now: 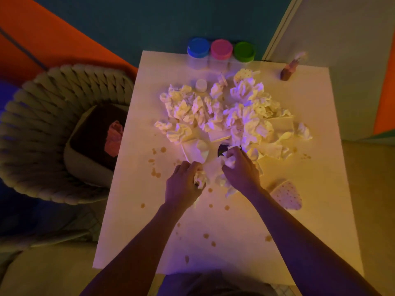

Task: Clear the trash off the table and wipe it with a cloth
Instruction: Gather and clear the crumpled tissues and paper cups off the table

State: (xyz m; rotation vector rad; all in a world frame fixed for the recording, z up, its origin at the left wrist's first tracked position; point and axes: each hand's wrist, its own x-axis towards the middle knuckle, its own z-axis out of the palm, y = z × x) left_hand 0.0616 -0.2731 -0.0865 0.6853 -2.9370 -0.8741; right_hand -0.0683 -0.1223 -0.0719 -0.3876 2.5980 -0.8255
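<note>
A big heap of crumpled paper napkins (226,112) covers the far half of the pale table (310,210). My left hand (183,184) is closed around a crumpled napkin wad (199,179) at the table's middle. Just to its right, my right hand (240,169) grips another crumpled napkin (229,161) at the heap's near edge. A dotted folded cloth (287,196) lies on the table right of my right forearm. Brown spill spots (156,173) are scattered over the near and left parts of the table.
Three jars with blue (198,48), pink (221,49) and green (244,51) lids stand at the far edge. A small brown bottle (288,70) stands far right, a white cap (201,84) behind the heap. A woven basket (42,133) holding a dark bin sits left of the table.
</note>
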